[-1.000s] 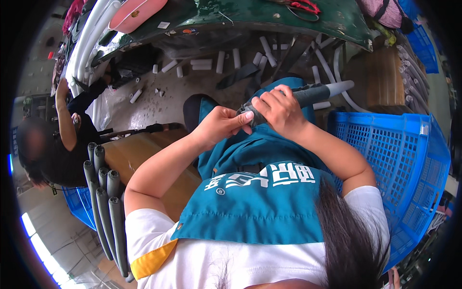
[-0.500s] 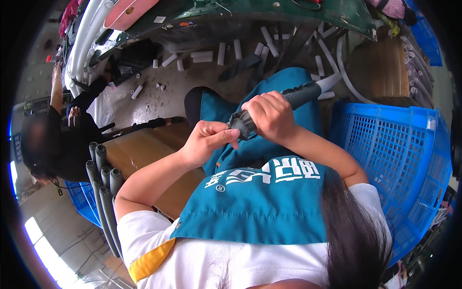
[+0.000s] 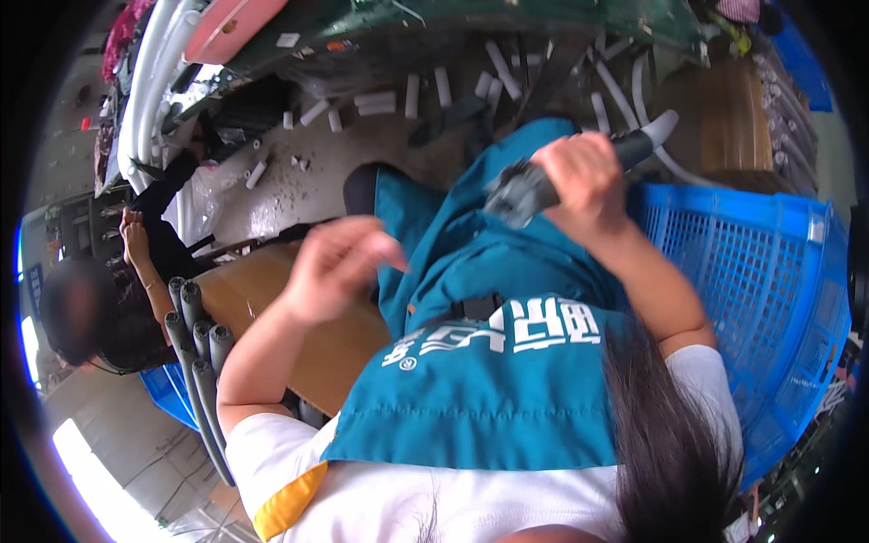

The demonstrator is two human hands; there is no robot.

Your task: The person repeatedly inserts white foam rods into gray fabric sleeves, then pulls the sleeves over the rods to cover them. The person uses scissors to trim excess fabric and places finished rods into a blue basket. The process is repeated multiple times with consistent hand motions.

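My right hand is closed around a white foam tube covered by a dark grey fabric sleeve. The bare white end pokes out beyond the hand at the upper right. At the other end, the sleeve is loose and crumpled, hanging above my lap. My left hand is in the air to the left, apart from the sleeve. Motion blurs its fingers, and I make out nothing held in it. A teal apron covers my front and legs below both hands.
A blue plastic crate stands at my right. Several grey-covered tubes stand upright at my left, beside a cardboard surface. White foam pieces lie on the floor ahead. A co-worker sits at the far left.
My left hand has come off the sleeve's crumpled end and moved left. My right hand has carried the sleeved tube to the right and slightly up. The co-worker's arm has shifted.
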